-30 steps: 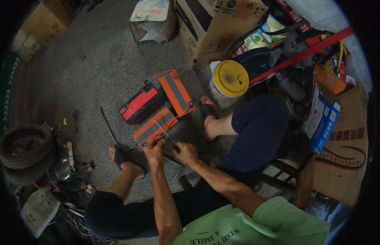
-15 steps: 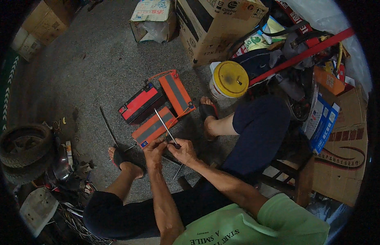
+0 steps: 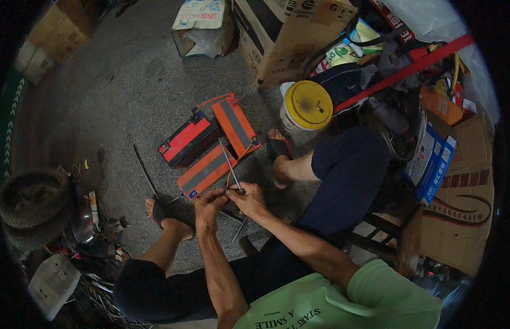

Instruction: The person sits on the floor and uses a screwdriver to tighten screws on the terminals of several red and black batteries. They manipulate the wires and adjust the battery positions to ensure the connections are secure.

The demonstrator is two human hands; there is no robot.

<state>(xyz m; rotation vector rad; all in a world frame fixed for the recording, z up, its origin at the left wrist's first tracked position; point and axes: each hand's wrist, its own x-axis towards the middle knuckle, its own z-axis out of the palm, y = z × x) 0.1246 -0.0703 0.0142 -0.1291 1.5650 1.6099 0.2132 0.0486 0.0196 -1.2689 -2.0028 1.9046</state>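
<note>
Silvery, the metal rod (image 3: pixel 231 167) clamped in your right hand (image 3: pixel 248 198) now points farther right than half a second ago, over the near orange battery (image 3: pixel 203 171) on the floor (image 3: pixel 128 109). Your left hand (image 3: pixel 210 205) has its fingers together by the orange wire (image 3: pixel 228 178); whether they grip it, I cannot tell. Beyond, the yellow lid (image 3: pixel 308 104) hides the bucket's (image 3: pixel 295 124) contents; a cardboard box (image 3: pixel 229 38) holds clear plastic (image 3: pixel 206 42).

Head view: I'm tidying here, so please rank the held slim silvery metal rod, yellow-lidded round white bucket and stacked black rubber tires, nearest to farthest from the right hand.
1. Rod: in the right hand.
2. Bucket: ahead, rightward.
3. Tires: far left.
</note>
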